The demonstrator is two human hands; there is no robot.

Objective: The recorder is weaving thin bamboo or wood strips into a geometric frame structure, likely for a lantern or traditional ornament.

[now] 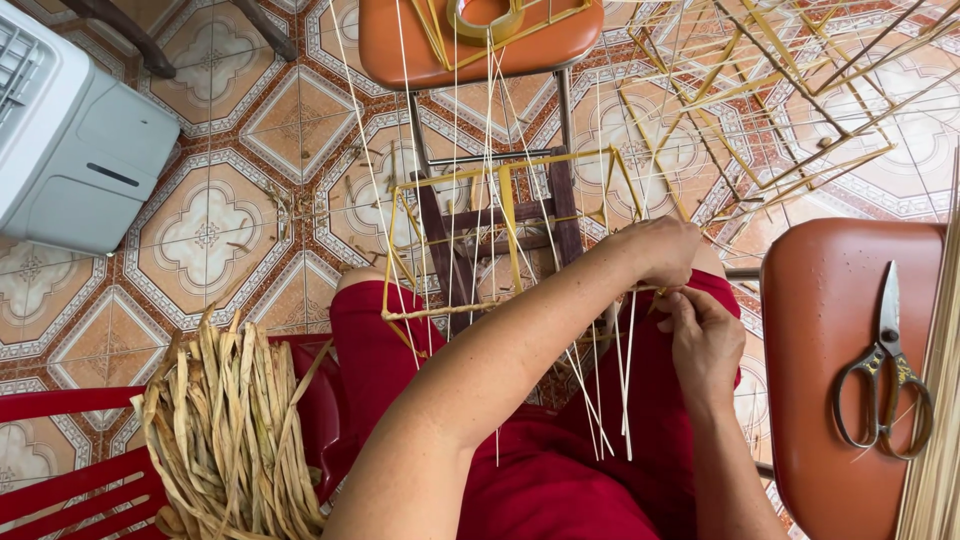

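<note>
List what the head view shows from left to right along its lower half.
Bundle of dried straw strips → yellow stick frame → right hand → scissors on the orange stool.

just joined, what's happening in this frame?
A seated person in red is working on a yellow stick frame held over the lap. The left hand grips its right edge, and the right hand pinches thin pale strands just below. A bundle of dried fibre strips lies on a red chair to the left; scissors lie untouched on an orange stool to the right.
</note>
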